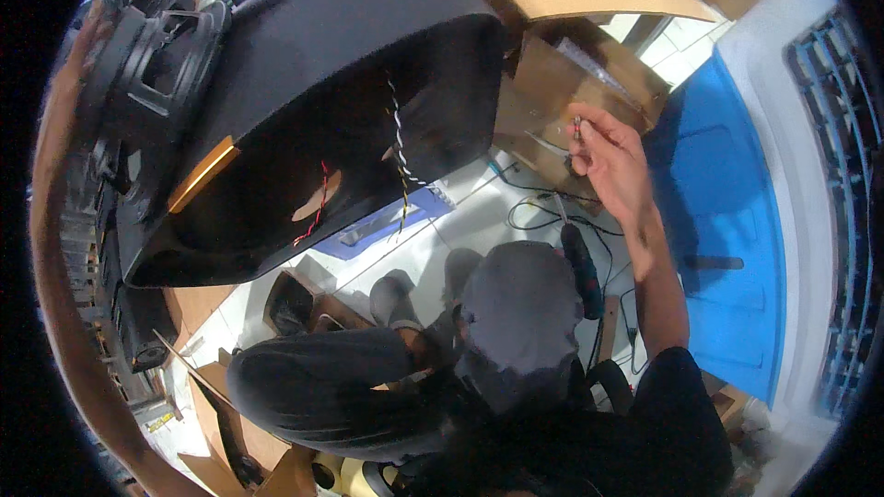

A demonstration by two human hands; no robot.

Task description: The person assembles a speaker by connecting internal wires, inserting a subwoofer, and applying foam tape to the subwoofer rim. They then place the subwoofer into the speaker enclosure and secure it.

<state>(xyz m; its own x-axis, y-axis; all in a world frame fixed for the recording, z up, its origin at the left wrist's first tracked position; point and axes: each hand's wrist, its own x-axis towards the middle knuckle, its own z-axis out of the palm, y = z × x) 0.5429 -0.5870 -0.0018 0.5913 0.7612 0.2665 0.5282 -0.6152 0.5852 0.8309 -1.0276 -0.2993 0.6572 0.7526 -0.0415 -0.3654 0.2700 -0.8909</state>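
Note:
My right hand is raised over the floor beside a cardboard box, with thumb and fingers pinched on a small metal piece. It is too small to name more exactly. My left arm curves along the left rim; its hand is near the speaker drivers, fingers too dark to read. In front of me is a large black speaker box with a wide opening. Out of it hang a twisted red and black wire, a white and black wire and a yellow and black wire.
A speaker driver rests at the box's left. On the tiled floor lie a drill and a looped black cable. An open cardboard box stands at the far right, beside a blue panel. My bent legs are below the speaker box.

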